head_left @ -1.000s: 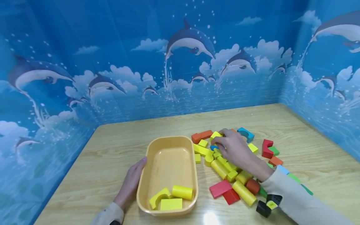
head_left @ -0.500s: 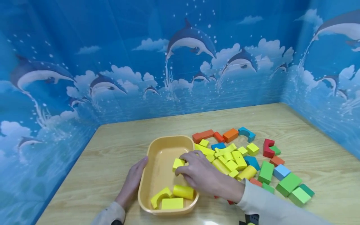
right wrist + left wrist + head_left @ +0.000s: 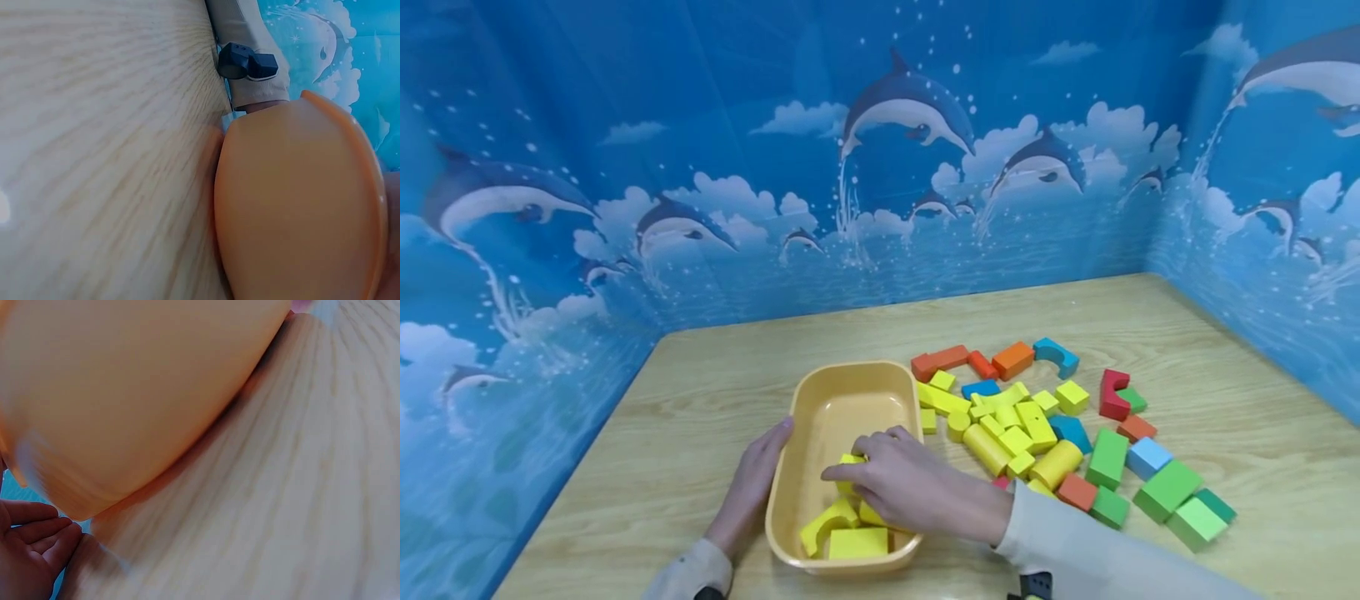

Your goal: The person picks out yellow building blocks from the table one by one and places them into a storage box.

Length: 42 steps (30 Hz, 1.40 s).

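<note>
A tan plastic tub (image 3: pixel 842 421) stands on the table. Inside, near its front, lie a yellow arch block (image 3: pixel 829 523), a yellow rectangular block (image 3: pixel 859 543) and a yellow cylinder, partly hidden by my right hand. My left hand (image 3: pixel 751 477) rests against the tub's left side; in the left wrist view its fingers (image 3: pixel 47 528) are loosely straight at the outer wall. My right hand (image 3: pixel 902 479) reaches over the right rim and pinches a yellow block (image 3: pixel 847 475) low inside the tub. The right wrist view shows the tub's outer wall (image 3: pixel 300 206).
Right of the tub spreads a pile of yellow blocks (image 3: pixel 1015 437). Orange (image 3: pixel 1013 360), blue (image 3: pixel 1056 357), red (image 3: pixel 1112 396) and green blocks (image 3: pixel 1168 492) surround it on the wooden table (image 3: pixel 722 375). A dolphin-patterned blue curtain (image 3: pixel 880 167) rises along the back and sides.
My right hand has come from the pile on the right, carrying a yellow block over the rim and then down toward the tub's front. The left hand has stayed at the tub's side.
</note>
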### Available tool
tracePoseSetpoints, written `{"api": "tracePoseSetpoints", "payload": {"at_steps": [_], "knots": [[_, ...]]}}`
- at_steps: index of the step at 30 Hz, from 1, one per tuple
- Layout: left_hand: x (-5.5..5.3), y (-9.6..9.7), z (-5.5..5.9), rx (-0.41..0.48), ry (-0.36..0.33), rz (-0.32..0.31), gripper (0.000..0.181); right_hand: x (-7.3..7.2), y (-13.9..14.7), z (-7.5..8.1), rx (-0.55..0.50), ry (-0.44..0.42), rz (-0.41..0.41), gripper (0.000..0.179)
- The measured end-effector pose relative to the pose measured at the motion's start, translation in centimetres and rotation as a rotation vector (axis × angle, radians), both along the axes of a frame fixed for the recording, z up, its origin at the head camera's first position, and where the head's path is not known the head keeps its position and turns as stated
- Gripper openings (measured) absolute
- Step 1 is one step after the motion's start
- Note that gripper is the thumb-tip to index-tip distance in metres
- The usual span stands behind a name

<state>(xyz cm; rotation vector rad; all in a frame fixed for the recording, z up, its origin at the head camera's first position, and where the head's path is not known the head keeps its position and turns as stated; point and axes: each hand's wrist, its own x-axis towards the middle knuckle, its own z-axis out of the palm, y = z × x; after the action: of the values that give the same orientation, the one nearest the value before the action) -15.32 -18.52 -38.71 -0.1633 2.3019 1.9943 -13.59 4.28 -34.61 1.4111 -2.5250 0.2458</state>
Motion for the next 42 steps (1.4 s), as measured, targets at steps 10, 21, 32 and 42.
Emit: {"api": "tracePoseSetpoints", "payload": {"at_steps": [10, 21, 32, 42], "knots": [[-0.03, -0.18, -0.03, -0.027, -0.013, 0.009, 0.061, -0.27, -0.83, -0.07, 0.048, -0.09, 0.032, 0.021], [-0.18, 0.2, 0.15, -0.035, 0.007, -0.015, 0.067, -0.21, -0.38, 0.25, 0.062, -0.149, 0.002, 0.047], [-0.11, 0.16, 0.06, -0.057, 0.024, -0.019, 0.065, -0.2, -0.36, 0.34, 0.075, -0.19, 0.026, 0.051], [0.02, -0.03, 0.07, -0.098, 0.033, -0.03, 0.066, -0.27, -0.31, 0.25, 0.055, -0.218, 0.034, 0.05]]}}
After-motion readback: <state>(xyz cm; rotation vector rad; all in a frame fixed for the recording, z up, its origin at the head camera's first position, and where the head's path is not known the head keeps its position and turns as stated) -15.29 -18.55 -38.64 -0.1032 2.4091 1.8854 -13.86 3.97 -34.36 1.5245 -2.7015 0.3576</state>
